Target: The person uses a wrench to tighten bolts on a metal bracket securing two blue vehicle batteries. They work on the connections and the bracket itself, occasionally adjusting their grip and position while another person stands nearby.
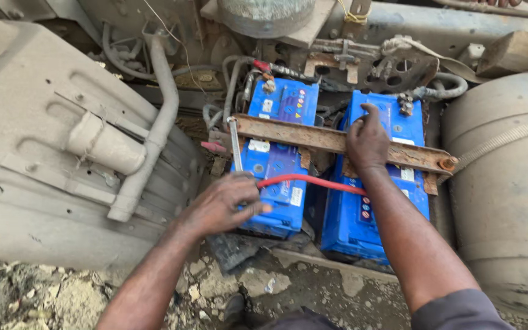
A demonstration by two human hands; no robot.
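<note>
**Two hands on a rusty clamp bar over twin blue batteries**

Nearest the camera, both forearms reach forward over rubble-strewn ground [62,299] toward two blue batteries set side by side in a tight bay. Room is scarce: a dusty grey housing [50,153] with a grey pipe [154,122] crowds the left battery [276,159], and a large grey tank [508,195] stands just beside the right battery [368,214]. Only a narrow dark gap parts the two batteries.

A rusty flat bar [300,135] lies across both battery tops, slanting down to the right, its right end bolted near the tank. A red cable [313,181] runs across below the bar from one battery to the other.

Left hand [221,205] rests at the front of the left battery, fingers curled, grip pinching the lower end of an upright metal rod [234,143] that rises to the bar's left end. Right hand [366,142] lies palm down on the bar, fingers spread and pressing on it, index finger stretched onto the right battery's top, wrist straight.
</note>
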